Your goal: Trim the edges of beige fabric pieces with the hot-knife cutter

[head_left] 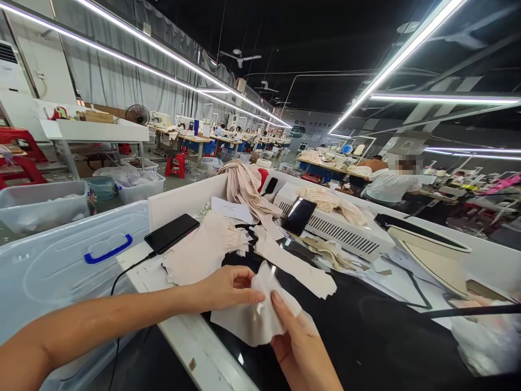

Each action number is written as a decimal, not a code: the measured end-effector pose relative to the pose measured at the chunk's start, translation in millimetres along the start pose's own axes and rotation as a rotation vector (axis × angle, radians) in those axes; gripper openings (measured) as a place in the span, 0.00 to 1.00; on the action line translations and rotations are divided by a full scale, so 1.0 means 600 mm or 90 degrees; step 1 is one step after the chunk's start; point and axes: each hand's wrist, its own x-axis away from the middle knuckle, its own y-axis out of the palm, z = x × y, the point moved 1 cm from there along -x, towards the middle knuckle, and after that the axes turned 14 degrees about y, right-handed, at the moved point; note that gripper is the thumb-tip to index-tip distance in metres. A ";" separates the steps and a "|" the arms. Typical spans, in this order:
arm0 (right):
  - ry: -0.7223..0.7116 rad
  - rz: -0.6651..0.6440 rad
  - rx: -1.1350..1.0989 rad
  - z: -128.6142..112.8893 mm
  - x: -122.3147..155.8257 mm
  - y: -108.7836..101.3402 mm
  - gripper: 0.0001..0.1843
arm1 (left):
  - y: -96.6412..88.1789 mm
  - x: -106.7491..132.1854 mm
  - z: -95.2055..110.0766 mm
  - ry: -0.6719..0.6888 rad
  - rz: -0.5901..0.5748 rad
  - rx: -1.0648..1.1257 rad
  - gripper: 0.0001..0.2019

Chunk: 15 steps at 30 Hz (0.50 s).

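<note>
A thin, glossy, translucent white sheet (254,323) is pinched between both hands above the black tabletop (366,336). My left hand (230,288) grips its upper left part with thumb and fingers. On the lower right, my right hand (299,339) has its thumb on the face of the sheet and its other fingers underneath. Just beyond lie a pile of cream fabric pieces (203,247) and a long cream fabric strip (293,263) with jagged ends. Whether the sheet is one layer or several, I cannot tell.
A phone (173,233) with a cable lies at the left edge. A dark device (299,216) leans on a white vented box (337,228). Pinkish fabric strips (244,190) drape over the back corner. A blue-handled plastic bin (73,260) stands left; a person (391,184) sits far right.
</note>
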 end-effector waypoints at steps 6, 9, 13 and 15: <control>-0.038 0.106 -0.041 0.000 -0.040 -0.086 0.42 | -0.004 0.003 0.032 0.014 0.034 -0.042 0.37; -0.091 0.168 -0.024 -0.008 -0.052 -0.133 0.38 | -0.012 0.010 0.048 -0.004 -0.001 -0.067 0.38; -0.117 0.211 0.043 -0.026 -0.041 -0.137 0.43 | -0.012 0.020 0.067 0.000 -0.043 -0.146 0.33; -0.144 0.165 0.103 -0.035 -0.026 -0.113 0.47 | -0.005 0.023 0.076 0.006 -0.063 -0.167 0.30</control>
